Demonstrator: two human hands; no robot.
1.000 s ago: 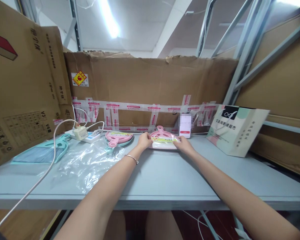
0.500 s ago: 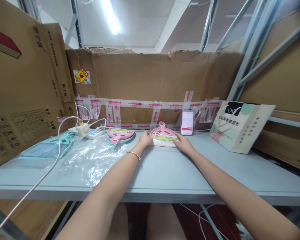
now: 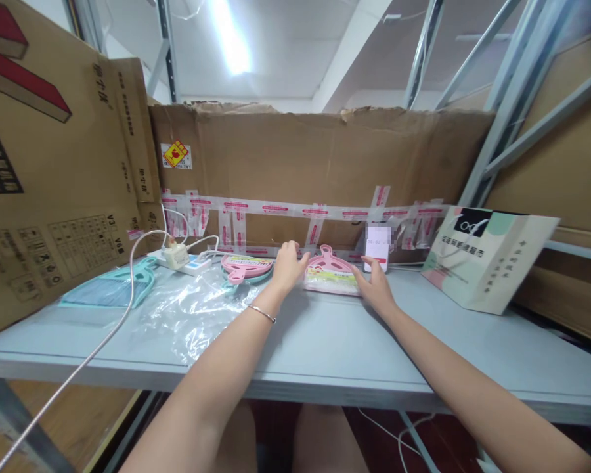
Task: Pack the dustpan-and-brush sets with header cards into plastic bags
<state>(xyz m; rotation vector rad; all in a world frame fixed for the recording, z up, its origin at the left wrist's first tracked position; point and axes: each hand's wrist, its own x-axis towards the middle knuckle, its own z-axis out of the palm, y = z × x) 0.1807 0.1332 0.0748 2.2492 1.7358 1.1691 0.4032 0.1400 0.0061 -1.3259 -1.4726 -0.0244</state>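
Observation:
A small pink hand brush and dustpan set (image 3: pixel 329 279) with a yellow-green label and what looks like a clear wrapper sits towards the back of the shelf. My left hand (image 3: pixel 291 266) is raised at its left side, thumb apart from the fingers, holding nothing. At its right edge is my right hand (image 3: pixel 375 286), fingers apart; whether the thumb touches the set I cannot tell. Left of my left hand lies a stack of pink and teal sets (image 3: pixel 246 268). A teal set with blue bristles (image 3: pixel 109 289) lies farther left.
Crumpled clear plastic (image 3: pixel 182 315) covers part of the grey shelf (image 3: pixel 320 348). A power strip (image 3: pixel 192 264) with a plug and white cable (image 3: pixel 113 322) is behind it. A phone (image 3: pixel 377 246) leans at the back. Cardboard boxes (image 3: pixel 276 157) and a printed paper bag (image 3: pixel 487 263) border the shelf.
My left hand has let go of the pink set's left edge and risen. My right hand's fingers have spread and loosened at the right edge. The view has shifted slightly.

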